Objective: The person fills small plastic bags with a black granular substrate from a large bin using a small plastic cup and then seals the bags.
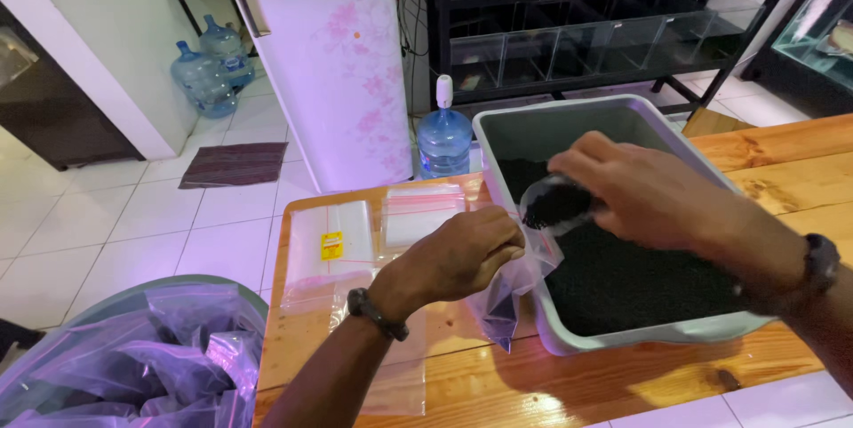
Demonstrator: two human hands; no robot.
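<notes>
My left hand (458,255) pinches the mouth of a small clear plastic bag (514,290), which hangs beside the near left corner of a grey tub (569,339). Some black grains lie in the bag's bottom corner. My right hand (644,192) holds a clear scoop (555,203) full of black granules right at the bag's mouth, above the tub. The tub is filled with the same black granular material (622,281). Both wrists wear dark bands.
Several empty clear zip bags (373,228) lie on the wooden table (800,148) left of the tub. A bin lined with purple plastic (142,357) stands at lower left. Behind are a white floral fridge (333,55), water jugs (442,139) and a black shelf rack (586,28).
</notes>
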